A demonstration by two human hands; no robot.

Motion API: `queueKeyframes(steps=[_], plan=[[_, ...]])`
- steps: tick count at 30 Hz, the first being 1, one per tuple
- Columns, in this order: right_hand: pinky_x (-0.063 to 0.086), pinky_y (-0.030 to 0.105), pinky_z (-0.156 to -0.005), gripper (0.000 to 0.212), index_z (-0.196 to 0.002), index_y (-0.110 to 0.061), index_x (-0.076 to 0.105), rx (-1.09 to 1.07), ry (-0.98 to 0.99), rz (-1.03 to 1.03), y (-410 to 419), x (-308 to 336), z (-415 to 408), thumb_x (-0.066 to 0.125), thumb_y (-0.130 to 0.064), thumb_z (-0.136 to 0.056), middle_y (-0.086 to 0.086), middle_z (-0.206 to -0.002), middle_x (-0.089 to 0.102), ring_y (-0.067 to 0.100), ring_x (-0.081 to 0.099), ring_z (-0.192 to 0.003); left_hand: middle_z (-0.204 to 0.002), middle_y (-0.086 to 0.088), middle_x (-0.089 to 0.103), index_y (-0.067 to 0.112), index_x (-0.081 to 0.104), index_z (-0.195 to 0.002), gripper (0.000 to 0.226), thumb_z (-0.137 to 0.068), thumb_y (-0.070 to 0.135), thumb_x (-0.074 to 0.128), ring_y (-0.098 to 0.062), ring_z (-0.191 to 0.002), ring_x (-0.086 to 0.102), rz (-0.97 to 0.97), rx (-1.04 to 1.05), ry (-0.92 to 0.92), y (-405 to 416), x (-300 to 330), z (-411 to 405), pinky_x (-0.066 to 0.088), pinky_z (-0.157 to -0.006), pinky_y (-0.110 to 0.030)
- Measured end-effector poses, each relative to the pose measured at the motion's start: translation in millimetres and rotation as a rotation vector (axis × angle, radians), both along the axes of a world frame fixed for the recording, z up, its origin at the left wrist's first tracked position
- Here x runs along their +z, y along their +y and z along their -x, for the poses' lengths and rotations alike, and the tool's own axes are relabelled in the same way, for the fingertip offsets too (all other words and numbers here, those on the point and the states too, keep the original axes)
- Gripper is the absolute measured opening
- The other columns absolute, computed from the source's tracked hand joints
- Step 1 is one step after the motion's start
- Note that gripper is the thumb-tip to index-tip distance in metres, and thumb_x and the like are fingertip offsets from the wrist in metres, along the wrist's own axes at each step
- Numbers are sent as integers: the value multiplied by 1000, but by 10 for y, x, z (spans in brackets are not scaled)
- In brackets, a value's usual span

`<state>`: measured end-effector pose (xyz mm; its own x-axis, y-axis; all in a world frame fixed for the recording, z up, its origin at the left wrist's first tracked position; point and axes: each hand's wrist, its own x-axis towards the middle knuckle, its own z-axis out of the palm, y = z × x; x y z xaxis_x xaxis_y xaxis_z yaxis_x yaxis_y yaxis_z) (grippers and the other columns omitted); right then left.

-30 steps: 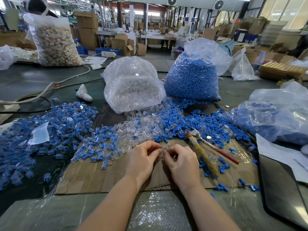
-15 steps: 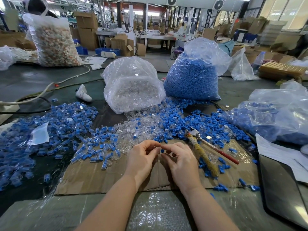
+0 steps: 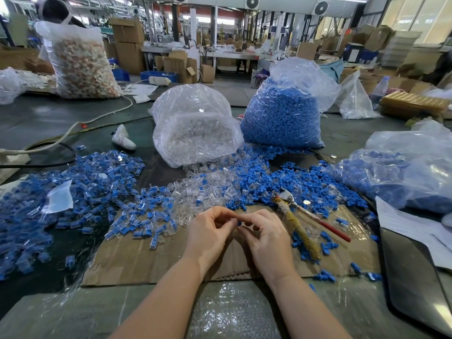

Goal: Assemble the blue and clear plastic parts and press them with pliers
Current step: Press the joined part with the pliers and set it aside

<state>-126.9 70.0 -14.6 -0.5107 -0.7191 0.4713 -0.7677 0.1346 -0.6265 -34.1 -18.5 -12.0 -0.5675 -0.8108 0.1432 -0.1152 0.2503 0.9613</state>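
Pinching one blue part (image 3: 239, 223) between them, left hand (image 3: 209, 234) and right hand (image 3: 265, 237) could fumble it (clear piece unseen); pliers (image 3: 297, 222) lie right of the grip.

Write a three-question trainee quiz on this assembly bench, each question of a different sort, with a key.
1. True or false: the pliers are in the right hand.
2. Multiple choice: the bag of blue parts stands where, relative to the bag of clear parts? A) to its left B) to its right C) on top of it
3. Fill in: both hands meet over a sheet of ____.

Key: 1 false, the pliers lie on the sheet right of both hands; the right hand and left hand together pinch a small blue part. 2 B. 3 cardboard.
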Motion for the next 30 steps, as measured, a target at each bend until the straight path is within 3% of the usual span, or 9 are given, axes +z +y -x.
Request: queueKeyframes(steps=[4, 8, 10, 14, 17, 23, 27, 30], plan=[[44, 38, -90, 21, -100, -19, 70, -27, 37, 0, 9, 22, 12, 73, -16, -79, -7, -94, 62, 12, 55, -95, -78, -4, 69, 11, 70, -87, 8, -81, 6, 69, -12, -72, 65, -22, 11, 0, -6, 4, 2, 54, -66, -20], [35, 32, -96, 29, -113, -19, 63, -253, 149, -52, 73, 115, 122, 66, -23, -85, -4, -109, 59, 14, 52, -105, -81, -10, 69, 7, 69, -86, 7, -82, 1, 67, -16, -76, 67, -132, 10, 60, 0, 26, 0, 55, -69, -23], [31, 33, -99, 39, -125, -21, 54, -427, 221, -242, 136, 168, 232, 57, -36, -89, 0, -122, 53, 17, 47, -114, -78, -8, 68, 7, 68, -87, 7, -83, 1, 66, -7, -66, 65, -121, 15, 61, -10, 31, -5, 52, -62, -16], [22, 52, -109, 69, -142, -17, 28, -640, 191, -773, 268, 253, 474, 36, -62, -90, 14, -145, 34, 31, 30, -134, -73, -8, 65, 2, 66, -91, 7, -84, -1, 63, 1, -51, 58, -166, 8, 91, -35, 47, -3, 47, -52, -10], [15, 57, -110, 79, -146, -17, 19, -633, 139, -876, 297, 277, 556, 34, -67, -88, 16, -149, 28, 33, 24, -137, -74, -9, 65, 2, 65, -92, 8, -85, -1, 62, -3, -52, 59, -228, 5, 124, -58, 47, -6, 49, -53, -13], [32, 47, -102, 49, -122, -15, 45, -571, 141, -881, 245, 386, 566, 49, -51, -89, 14, -137, 39, 32, 35, -126, -74, -9, 65, 4, 65, -91, 8, -84, 0, 62, -12, -59, 59, -314, 13, 145, -98, 44, -3, 52, -57, -20], [38, 38, -94, 39, -108, -14, 46, -508, 192, -828, 244, 503, 509, 51, -48, -89, 11, -124, 47, 29, 43, -115, -70, -9, 64, 3, 65, -90, 9, -84, -3, 62, -16, -60, 59, -446, 32, 209, -126, 35, 8, 52, -61, -29], [42, 26, -68, 27, -91, -16, 43, -323, 136, -736, 229, 578, 400, 46, -43, -91, 2, -96, 52, 17, 50, -86, -64, -7, 62, 6, 66, -86, 8, -83, -1, 63, -15, -53, 56, -556, 53, 258, -171, 47, 45, 49, -50, -28]])
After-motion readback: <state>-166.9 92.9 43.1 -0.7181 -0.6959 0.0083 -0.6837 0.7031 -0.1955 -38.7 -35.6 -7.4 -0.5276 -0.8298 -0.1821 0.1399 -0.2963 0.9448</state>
